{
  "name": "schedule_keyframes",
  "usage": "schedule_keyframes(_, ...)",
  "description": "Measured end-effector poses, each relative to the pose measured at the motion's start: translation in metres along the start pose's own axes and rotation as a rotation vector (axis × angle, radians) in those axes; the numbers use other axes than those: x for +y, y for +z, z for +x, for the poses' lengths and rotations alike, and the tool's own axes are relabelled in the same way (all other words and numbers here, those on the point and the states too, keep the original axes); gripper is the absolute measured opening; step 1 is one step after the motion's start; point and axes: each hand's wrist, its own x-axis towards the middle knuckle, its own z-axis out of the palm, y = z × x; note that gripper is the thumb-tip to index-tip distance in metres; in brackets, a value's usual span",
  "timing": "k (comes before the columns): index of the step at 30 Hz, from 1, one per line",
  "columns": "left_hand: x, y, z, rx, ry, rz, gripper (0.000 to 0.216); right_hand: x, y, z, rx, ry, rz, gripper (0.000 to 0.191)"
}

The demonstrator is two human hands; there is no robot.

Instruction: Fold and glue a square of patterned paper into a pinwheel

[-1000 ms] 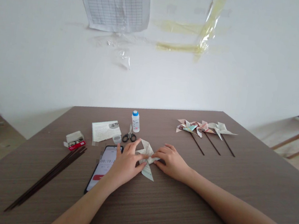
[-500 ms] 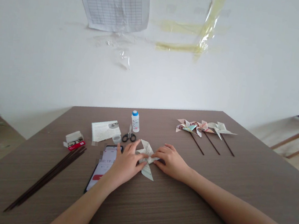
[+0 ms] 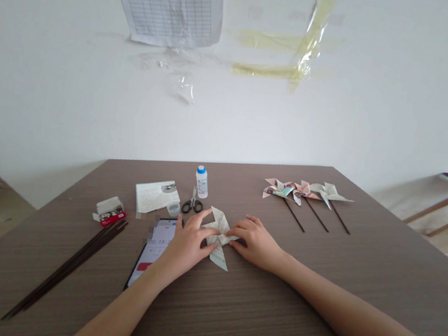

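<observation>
A white printed paper pinwheel lies on the table between my hands, its blades folded in toward the centre. My left hand grips its left side between thumb and forefinger, the other fingers spread. From the right, my right hand pinches the pinwheel near its middle and right blade; the fingertips partly cover the centre. Beside my left forearm lies a phone with a timer on its screen, partly hidden by that hand. Black-handled scissors rest just beyond my left fingers.
A blue-capped glue bottle stands behind the scissors. Left of it are a paper pad, a small clear cup, an open red-and-white box and dark sticks. Three finished pinwheels on sticks lie back right on the table.
Both hands keep their hold on the paper pinwheel with hardly any movement. The whole view has shifted very slightly.
</observation>
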Motion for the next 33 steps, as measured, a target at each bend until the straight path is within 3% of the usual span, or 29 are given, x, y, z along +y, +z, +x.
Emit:
schedule_keyframes(14, 0.008, 0.002, -0.003, 0.077, 0.073, 0.025, 0.020, -0.001, -0.002, 0.001, -0.024, 0.013, 0.013, 0.021)
schedule_keyframes(28, 0.020, -0.005, 0.001, -0.017, 0.006, 0.116, 0.022, 0.000, 0.000, 0.000, -0.010, 0.008, 0.005, 0.021)
schedule_keyframes(33, 0.019, -0.005, 0.000, 0.001, 0.003, 0.083, 0.017, -0.002, -0.002, 0.000, -0.008, 0.006, -0.003, 0.021)
